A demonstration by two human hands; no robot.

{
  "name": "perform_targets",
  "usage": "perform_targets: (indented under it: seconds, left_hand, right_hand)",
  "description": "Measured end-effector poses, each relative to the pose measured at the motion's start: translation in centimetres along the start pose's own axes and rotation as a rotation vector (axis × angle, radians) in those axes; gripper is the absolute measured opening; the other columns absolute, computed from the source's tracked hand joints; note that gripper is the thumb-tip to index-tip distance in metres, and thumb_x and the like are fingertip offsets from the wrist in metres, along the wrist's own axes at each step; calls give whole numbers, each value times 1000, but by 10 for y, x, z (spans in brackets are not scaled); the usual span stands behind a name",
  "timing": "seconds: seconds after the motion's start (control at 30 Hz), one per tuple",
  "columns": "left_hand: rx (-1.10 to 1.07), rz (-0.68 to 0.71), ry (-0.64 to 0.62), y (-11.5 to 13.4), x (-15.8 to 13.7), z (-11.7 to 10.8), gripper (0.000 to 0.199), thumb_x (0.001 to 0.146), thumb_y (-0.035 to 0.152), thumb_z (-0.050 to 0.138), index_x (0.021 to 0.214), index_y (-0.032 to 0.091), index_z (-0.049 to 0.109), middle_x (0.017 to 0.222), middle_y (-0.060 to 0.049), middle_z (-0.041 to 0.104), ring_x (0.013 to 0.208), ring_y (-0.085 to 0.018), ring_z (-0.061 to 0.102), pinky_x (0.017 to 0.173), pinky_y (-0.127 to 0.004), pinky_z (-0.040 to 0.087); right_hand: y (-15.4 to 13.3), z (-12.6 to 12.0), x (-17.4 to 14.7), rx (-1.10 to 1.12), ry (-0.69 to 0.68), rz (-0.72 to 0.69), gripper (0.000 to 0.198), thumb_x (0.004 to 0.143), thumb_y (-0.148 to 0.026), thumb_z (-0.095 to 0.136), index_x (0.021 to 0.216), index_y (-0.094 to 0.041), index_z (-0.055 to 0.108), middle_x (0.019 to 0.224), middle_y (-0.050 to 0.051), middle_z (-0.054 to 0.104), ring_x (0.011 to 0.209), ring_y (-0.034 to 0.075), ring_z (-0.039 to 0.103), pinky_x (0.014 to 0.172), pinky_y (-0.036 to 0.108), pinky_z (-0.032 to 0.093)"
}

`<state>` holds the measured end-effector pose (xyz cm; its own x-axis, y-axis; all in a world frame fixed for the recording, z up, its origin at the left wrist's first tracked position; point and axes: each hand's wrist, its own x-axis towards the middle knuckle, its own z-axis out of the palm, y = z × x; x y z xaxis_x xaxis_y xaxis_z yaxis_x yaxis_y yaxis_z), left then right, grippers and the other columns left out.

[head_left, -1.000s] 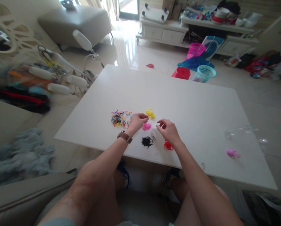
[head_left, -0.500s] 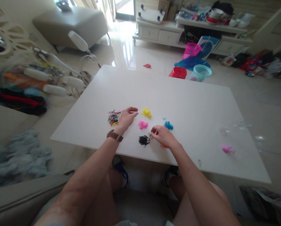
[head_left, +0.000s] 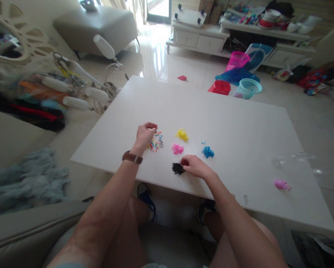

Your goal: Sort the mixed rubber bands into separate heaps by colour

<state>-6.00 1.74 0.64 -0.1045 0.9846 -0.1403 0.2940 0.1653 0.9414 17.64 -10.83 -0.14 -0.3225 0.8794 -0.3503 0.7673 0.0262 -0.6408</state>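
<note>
My left hand (head_left: 147, 134) is over the far left part of the mixed pile of small coloured rubber bands (head_left: 157, 143), covering some of it. Its fingers stretch to the right, slightly bent, with no band visible in them. My right hand (head_left: 195, 166) has its fingers curled together at the right edge of the black rubber band pile (head_left: 177, 169); the fingertips touch the pile and hide what they pinch. Beyond it are a pink pile (head_left: 177, 149) and a yellow pile (head_left: 182, 135). A blue pile (head_left: 208, 152) lies right of them, one blue piece apart.
The white table (head_left: 234, 123) carries a pink object (head_left: 281, 185) and a small clear piece (head_left: 245, 199) on the right. Beyond its far edge stand a red bin (head_left: 221, 87) and a light blue basket (head_left: 248, 88). A white-shaded lamp (head_left: 97, 95) is beside the left edge.
My left hand has drawn back left over the mixed pile. My right hand, earlier pinching a dark rubber band beside the black pile, now touches that pile. The view has turned slightly left.
</note>
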Motion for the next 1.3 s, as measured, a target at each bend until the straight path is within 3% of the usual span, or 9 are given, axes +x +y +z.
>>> perform_targets:
  seconds: [0.13, 0.23, 0.4, 0.5, 0.63, 0.77, 1.03, 1.3]
  left_hand:
    - [320, 42, -185, -6, -6, -3, 19, 67, 24, 66, 83, 16, 74, 81, -7, 72, 73, -19, 64, 65, -26, 48]
    - [517, 55, -301, -13, -10, -4, 21, 65, 20, 69, 84, 17, 74, 80, -7, 71, 70, -19, 63, 65, -27, 47]
    - [711, 134, -327, -27, -12, 2, 33, 59, 8, 69, 90, 18, 72, 89, -8, 69, 77, -22, 64, 72, -29, 49]
    - [760, 198, -302, -35, -10, 7, 28, 60, 5, 65, 84, 18, 70, 88, -10, 69, 88, -25, 64, 83, -31, 49]
    - [789, 186, -281, -40, -5, 12, 16, 64, 5, 62, 71, 18, 67, 83, -12, 68, 92, -27, 64, 86, -33, 49]
    - [797, 174, -297, -42, -5, 14, 18, 62, 4, 60, 56, 21, 62, 65, -9, 63, 90, -28, 64, 84, -32, 49]
    - [808, 214, -243, -37, -5, 11, 17, 65, 9, 64, 55, 22, 62, 62, -9, 62, 89, -29, 64, 84, -34, 50]
    - [466, 17, -388, -13, -6, 0, 14, 72, 13, 63, 60, 19, 60, 56, -3, 61, 59, -18, 59, 61, -27, 45]
  right_hand:
    - [-2, -3, 0, -65, 156, 21, 14, 80, -12, 55, 76, -18, 67, 82, 4, 70, 74, 15, 60, 67, 24, 40]
    - [-2, -5, 0, -104, 199, 6, 13, 83, -16, 55, 77, -19, 66, 82, 4, 68, 73, 15, 59, 67, 25, 39]
    - [0, -6, -5, -129, 194, 6, 12, 85, -18, 56, 79, -20, 66, 86, 4, 67, 74, 15, 59, 67, 25, 39]
    - [1, -9, -8, -130, 186, 14, 12, 87, -20, 56, 79, -20, 66, 86, 5, 67, 75, 16, 59, 69, 26, 40]
    - [3, -15, -11, -121, 182, 24, 13, 87, -20, 56, 79, -20, 66, 86, 5, 66, 76, 16, 60, 71, 26, 41]
    - [4, -17, -11, -108, 182, 25, 12, 86, -18, 56, 79, -20, 65, 86, 5, 67, 75, 16, 60, 70, 26, 41]
    - [1, -18, -13, -102, 180, 16, 13, 87, -18, 56, 79, -20, 66, 86, 5, 67, 76, 16, 60, 70, 26, 41]
    - [2, -17, -12, -129, 200, 22, 13, 86, -18, 57, 78, -20, 66, 85, 5, 68, 76, 16, 60, 70, 26, 41]
